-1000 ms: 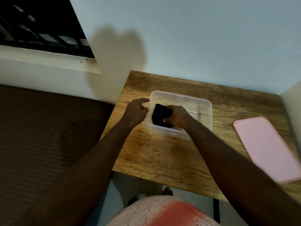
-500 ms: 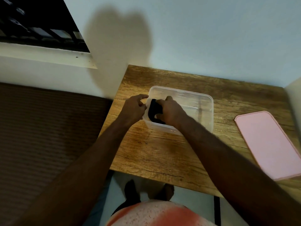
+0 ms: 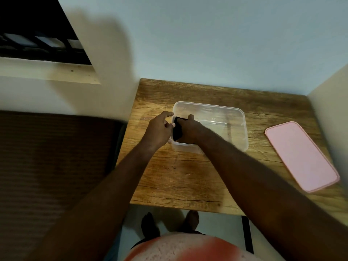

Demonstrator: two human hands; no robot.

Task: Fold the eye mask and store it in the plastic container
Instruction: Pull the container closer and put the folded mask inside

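Note:
A clear plastic container [image 3: 242,129] stands on the wooden table [image 3: 178,176]. The black folded eye mask [image 3: 177,131] sits inside it, upright against the left wall. My right hand [image 3: 190,129] reaches into the container and grips the mask, covering most of it. My left hand [image 3: 158,129] is outside at the container's left wall, thumb and fingertips on the rim.
A pink lid [image 3: 299,155] lies flat on the table's right side, apart from the container. Walls close the table in behind and on the right [image 3: 329,95]. A brown ribbed surface [image 3: 56,157] lies left of the table. My feet show below the front edge.
My right hand has pushed the mask from the container's floor leftward, up against the left wall. My left hand has stayed at the left rim.

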